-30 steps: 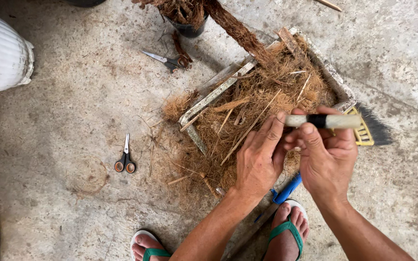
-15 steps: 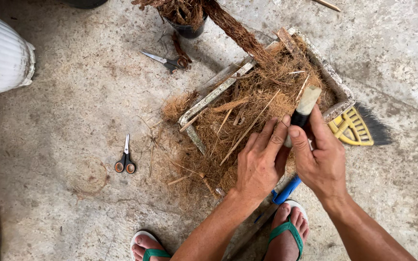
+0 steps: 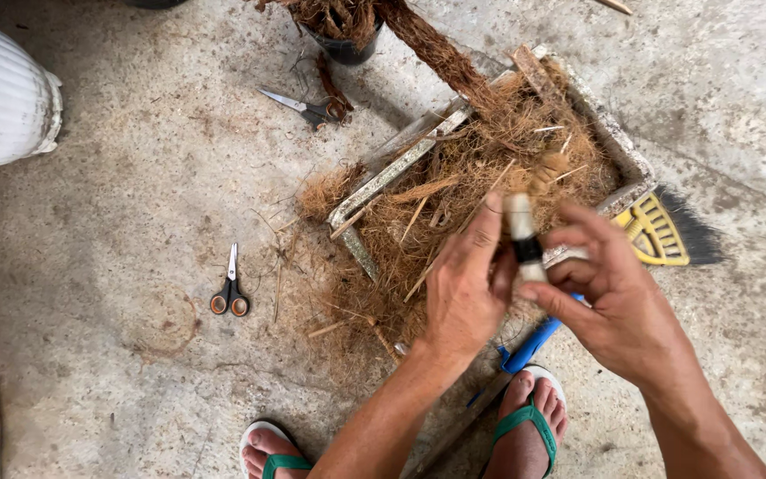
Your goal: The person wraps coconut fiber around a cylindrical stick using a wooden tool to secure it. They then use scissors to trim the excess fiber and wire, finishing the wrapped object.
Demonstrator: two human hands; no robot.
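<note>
Both hands now hold the white, black-banded handle [image 3: 522, 238] upright over the fibre-filled tray [image 3: 615, 142], where it lay level a second ago. The left hand [image 3: 467, 284] and right hand [image 3: 618, 302] pinch it between fingertips; scissors [image 3: 230, 293] lie apart.

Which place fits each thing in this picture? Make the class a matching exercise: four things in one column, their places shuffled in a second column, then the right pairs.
Things
1. small orange-handled scissors
2. white stick with a black band
3. yellow plastic broom head with black bristles
4. brown coconut fibre

Places
A. heaped in the shallow grey tray
B. between the left hand and right hand
C. alone on bare concrete, left of the tray
D. sticking out past the tray's right corner

Pairs: 1-C, 2-B, 3-D, 4-A
</note>
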